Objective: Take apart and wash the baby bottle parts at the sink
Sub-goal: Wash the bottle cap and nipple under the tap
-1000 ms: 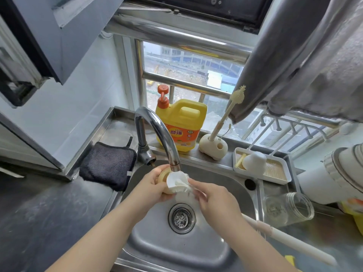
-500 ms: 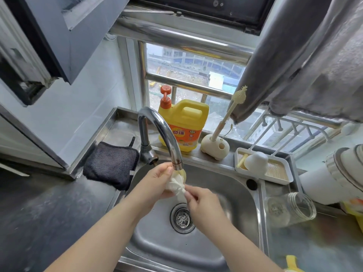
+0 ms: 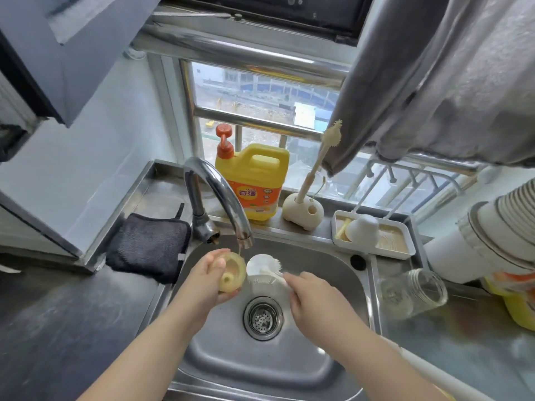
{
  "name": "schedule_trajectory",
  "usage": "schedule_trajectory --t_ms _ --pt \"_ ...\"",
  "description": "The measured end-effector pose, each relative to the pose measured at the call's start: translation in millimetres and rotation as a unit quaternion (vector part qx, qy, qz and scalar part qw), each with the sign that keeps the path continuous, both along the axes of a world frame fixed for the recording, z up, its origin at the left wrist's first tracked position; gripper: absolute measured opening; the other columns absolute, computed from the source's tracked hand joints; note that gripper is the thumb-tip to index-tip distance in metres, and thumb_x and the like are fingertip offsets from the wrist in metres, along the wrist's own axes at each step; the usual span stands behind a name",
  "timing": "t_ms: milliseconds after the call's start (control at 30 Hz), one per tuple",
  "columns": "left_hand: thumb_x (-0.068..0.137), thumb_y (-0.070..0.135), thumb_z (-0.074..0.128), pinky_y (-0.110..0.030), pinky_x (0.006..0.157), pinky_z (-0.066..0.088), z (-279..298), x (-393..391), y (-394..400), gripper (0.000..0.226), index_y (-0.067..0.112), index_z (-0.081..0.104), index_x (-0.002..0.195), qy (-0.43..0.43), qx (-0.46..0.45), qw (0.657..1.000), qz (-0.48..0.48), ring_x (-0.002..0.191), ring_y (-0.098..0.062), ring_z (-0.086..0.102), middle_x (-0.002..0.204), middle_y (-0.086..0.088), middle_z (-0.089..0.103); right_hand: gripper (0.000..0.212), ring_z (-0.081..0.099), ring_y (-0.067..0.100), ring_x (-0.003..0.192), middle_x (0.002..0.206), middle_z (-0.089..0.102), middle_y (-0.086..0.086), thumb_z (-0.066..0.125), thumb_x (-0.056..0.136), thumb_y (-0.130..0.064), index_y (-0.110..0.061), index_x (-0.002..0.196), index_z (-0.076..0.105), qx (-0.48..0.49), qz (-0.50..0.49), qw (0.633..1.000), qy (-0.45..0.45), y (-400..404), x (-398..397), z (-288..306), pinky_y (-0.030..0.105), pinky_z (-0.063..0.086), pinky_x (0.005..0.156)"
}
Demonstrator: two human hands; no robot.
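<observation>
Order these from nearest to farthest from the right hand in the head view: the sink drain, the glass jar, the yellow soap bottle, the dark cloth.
From the right hand:
1. Sink drain, just to its left in the basin.
2. Glass jar, lying on the counter to its right.
3. Yellow soap bottle, behind the faucet at the window.
4. Dark cloth, on the counter left of the sink.

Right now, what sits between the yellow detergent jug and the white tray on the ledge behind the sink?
In the head view, a cream brush holder with a thin brush upright in it stands between the detergent jug and the white tray.
</observation>
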State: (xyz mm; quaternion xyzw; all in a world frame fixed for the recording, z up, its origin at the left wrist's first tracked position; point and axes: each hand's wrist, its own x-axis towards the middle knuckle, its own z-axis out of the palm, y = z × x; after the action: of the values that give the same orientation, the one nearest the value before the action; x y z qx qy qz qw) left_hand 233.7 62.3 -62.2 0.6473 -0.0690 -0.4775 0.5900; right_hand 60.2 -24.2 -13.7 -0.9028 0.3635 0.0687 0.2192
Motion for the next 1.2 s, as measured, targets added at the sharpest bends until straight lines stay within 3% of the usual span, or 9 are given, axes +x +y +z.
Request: schedule_trajectory --t_ms 133,267,500,667,800,900,967,1067,1200 --pt "0.103 0.013 0.035 -0.032 0.059 0.058 -3 -14 -3 0.023 0.023 0.056 0.108 0.058 -0.009 0.998 0.009 0.094 -0.033 0.064 0.116 -0.016 0.060 0.036 0.050 0.019 0.089 0.081 0.039 -0.014 0.039 0.097 -0.015 -0.029 0.127 0.052 0.036 -0.049 0.995 -0.075 0 -23 -7 0.026 0.036 0.073" --pt "0.104 0.014 0.035 -0.035 0.060 0.056 -4 -29 -9 0.023 0.018 0.052 0.119 0.077 -0.008 0.997 0.018 0.079 -0.034 0.068 0.114 -0.019 0.061 0.043 0.054 0.016 0.087 0.093 0.056 -0.005 0.037 0.098 -0.015 -0.035 0.136 0.045 0.072 -0.090 0.990 -0.075 3 -49 -8 0.027 0.042 0.074" --pt "0.100 0.008 0.043 -0.039 0.073 0.057 -5 -87 -28 0.021 0.010 0.053 0.118 0.069 0.027 0.992 -0.100 0.081 -0.032 0.070 0.112 -0.018 0.064 0.022 0.059 0.010 0.085 0.091 0.066 -0.009 0.044 0.099 -0.022 -0.035 0.110 0.058 0.093 -0.224 0.965 -0.101 -5 -108 -2 0.028 0.048 0.076" --pt "0.098 0.005 0.045 -0.040 0.075 0.056 -8 -139 -57 0.022 0.010 0.052 0.119 0.095 0.036 0.979 -0.179 0.087 -0.040 0.068 0.111 -0.020 0.063 0.027 0.062 0.000 0.074 0.088 0.069 -0.015 0.050 0.097 -0.022 -0.047 0.087 0.052 0.103 -0.367 0.908 -0.172 -13 -179 9 0.014 0.047 0.064" --pt "0.098 0.005 0.046 -0.034 0.065 0.059 -8 -170 -80 0.018 0.013 0.055 0.111 0.102 0.045 0.971 -0.212 0.088 -0.038 0.068 0.109 -0.020 0.064 0.012 0.055 -0.003 0.056 0.083 0.067 -0.012 0.049 0.098 -0.017 -0.027 0.098 0.055 0.035 -0.485 0.840 -0.241 -31 -235 13 0.010 0.043 0.054" --pt "0.098 0.005 0.046 -0.033 0.064 0.058 -13 -183 -92 0.016 0.014 0.056 0.106 0.100 0.045 0.969 -0.222 0.082 -0.034 0.069 0.106 -0.019 0.066 0.011 0.054 0.000 0.058 0.077 0.061 -0.006 0.048 0.098 -0.019 -0.019 0.106 0.056 0.005 -0.548 0.810 -0.208 -53 -266 -6 0.008 0.038 0.049" --pt "0.098 0.005 0.045 -0.036 0.069 0.056 -18 -188 -98 0.017 0.013 0.056 0.110 0.093 0.048 0.968 -0.227 0.080 -0.033 0.069 0.105 -0.018 0.067 0.014 0.057 0.003 0.064 0.081 0.060 -0.004 0.049 0.098 -0.019 -0.015 0.108 0.058 0.019 -0.566 0.805 -0.177 -67 -274 -26 0.010 0.040 0.052" --pt "0.099 0.004 0.044 -0.038 0.074 0.053 -25 -193 -106 0.020 0.011 0.054 0.115 0.088 0.054 0.967 -0.232 0.083 -0.035 0.069 0.104 -0.017 0.068 0.018 0.062 0.018 0.073 0.079 0.058 -0.007 0.050 0.097 -0.016 -0.010 0.111 0.059 0.069 -0.573 0.801 -0.156 -79 -270 -60 0.033 0.050 0.072" --pt "0.099 0.004 0.044 -0.039 0.074 0.054 -35 -192 -111 0.019 0.010 0.055 0.114 0.085 0.066 0.969 -0.223 0.085 -0.037 0.068 0.104 -0.017 0.068 0.019 0.066 0.023 0.080 0.080 0.062 -0.002 0.052 0.096 -0.014 -0.007 0.110 0.063 0.096 -0.565 0.806 -0.146 -86 -259 -85 0.034 0.053 0.078"
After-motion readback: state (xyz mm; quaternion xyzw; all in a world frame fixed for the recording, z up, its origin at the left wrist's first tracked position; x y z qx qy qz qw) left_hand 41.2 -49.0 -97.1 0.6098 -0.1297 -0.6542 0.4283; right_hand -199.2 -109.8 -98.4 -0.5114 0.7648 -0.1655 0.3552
